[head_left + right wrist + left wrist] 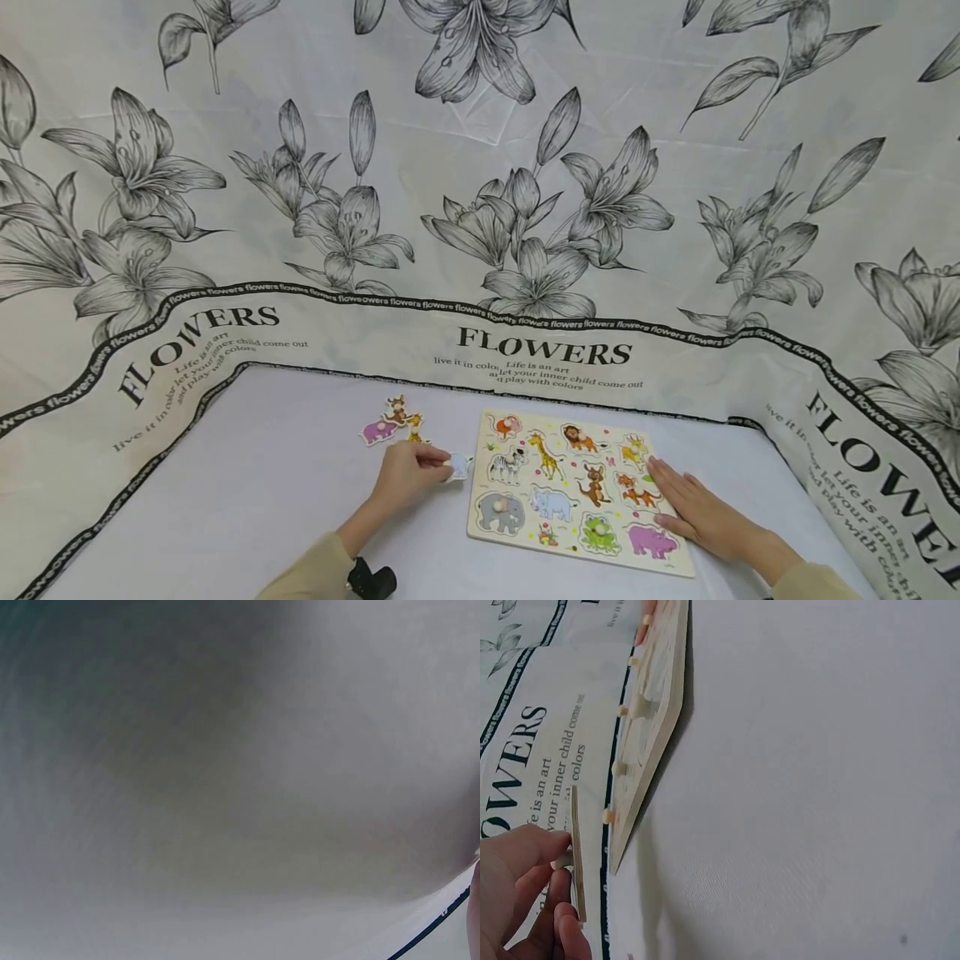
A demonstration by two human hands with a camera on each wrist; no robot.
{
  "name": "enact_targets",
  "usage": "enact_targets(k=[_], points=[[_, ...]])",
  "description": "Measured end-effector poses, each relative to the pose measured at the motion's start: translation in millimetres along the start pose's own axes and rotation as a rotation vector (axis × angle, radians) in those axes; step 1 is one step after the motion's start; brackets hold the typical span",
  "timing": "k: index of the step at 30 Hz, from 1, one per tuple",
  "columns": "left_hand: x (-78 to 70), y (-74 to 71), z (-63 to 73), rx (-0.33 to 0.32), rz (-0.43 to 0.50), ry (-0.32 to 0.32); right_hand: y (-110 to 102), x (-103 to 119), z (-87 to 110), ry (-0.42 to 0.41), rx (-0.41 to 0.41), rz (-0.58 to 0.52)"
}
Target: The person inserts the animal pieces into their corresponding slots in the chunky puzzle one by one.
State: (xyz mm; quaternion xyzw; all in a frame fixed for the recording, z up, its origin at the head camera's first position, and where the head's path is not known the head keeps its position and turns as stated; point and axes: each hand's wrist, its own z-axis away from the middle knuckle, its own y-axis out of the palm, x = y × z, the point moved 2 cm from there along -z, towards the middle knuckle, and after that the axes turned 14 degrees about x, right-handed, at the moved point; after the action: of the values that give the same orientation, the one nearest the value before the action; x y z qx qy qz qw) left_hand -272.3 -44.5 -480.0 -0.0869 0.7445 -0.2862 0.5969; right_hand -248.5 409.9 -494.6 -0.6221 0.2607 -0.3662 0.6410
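Observation:
My left hand (411, 477) pinches a pale blue animal puzzle piece (457, 467) just off the left edge of the wooden animal puzzle board (517, 487). In the left wrist view, thumb and fingers hold this thin piece (577, 859) by the small knob on its face, and it stands on edge. Along the board's right edge lies my right hand (701, 515), its fingers straight and touching the rim. Several animals show on the board, among them an elephant (501, 512) with a knob and a light blue rhino picture (552, 504).
Beyond my left hand, a purple hippo piece (378, 430), a brown kangaroo piece (396, 409) and a yellow giraffe piece (415, 428) lie bunched on the white tabletop (285, 450). A flower-print cloth (390, 333) rises behind and at both sides.

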Motion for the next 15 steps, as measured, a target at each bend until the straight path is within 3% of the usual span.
enact_targets(k=[15], points=[[-26.3,39.4,-18.7,0.062,0.039,0.032,1,-3,-0.3,0.016,0.024,-0.039]])
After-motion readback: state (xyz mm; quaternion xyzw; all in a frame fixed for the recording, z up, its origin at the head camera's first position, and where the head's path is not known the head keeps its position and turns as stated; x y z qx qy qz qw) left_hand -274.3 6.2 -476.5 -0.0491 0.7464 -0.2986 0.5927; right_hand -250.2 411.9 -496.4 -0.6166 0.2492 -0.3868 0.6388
